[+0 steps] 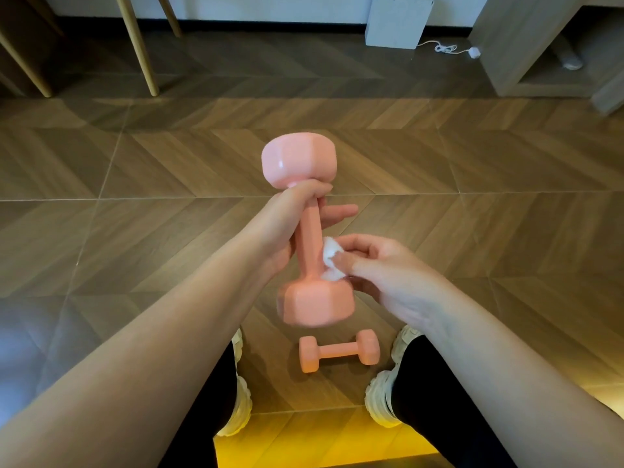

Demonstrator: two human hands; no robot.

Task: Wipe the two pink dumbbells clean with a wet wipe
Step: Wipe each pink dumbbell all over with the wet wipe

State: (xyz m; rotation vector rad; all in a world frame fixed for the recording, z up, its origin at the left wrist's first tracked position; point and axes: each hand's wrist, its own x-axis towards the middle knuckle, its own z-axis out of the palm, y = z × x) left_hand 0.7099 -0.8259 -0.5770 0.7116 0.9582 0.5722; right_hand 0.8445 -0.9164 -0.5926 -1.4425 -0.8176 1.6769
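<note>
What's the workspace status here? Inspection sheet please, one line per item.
Surface: wood-pattern floor, bare around the work.
Job's things: held dumbbell upright in the air; second dumbbell lying on the floor between the shoes; wet wipe pressed against the held dumbbell's handle near its lower head.
Clutter: nothing seen.
Grippers: left hand wrapped round the upper handle; right hand pinching the wipe.
Cables: white cord on the floor by a grey box.
Surroundings: wooden furniture legs far left, open cabinet far right.

Pink dumbbells (pixel 309 228), white wipe (pixel 331 260), brown herringbone floor (pixel 135 163)
</note>
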